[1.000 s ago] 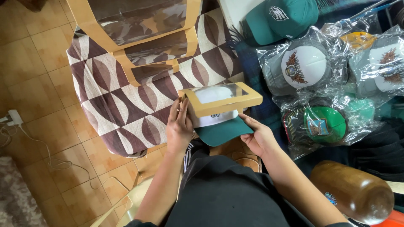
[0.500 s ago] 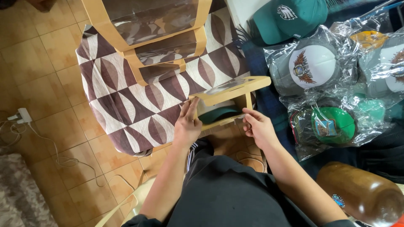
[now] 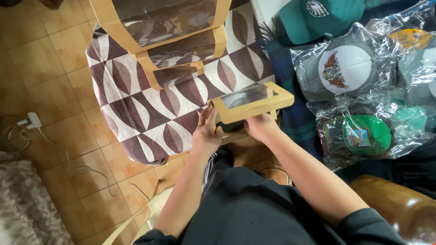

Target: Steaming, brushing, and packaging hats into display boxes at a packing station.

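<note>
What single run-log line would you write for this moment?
left hand: grips windowed cardboard box | right hand: supports box underneath | surface: patterned table | nearby: bagged caps

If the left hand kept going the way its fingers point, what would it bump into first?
The left hand points up the picture, its fingers already touching the tan windowed box. Past that, it would likely meet the patterned tablecloth, though depth is unclear.

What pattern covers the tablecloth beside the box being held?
Brown and cream leaf shapes in squares cover the tablecloth, next to the box; the head view shows it best.
</note>
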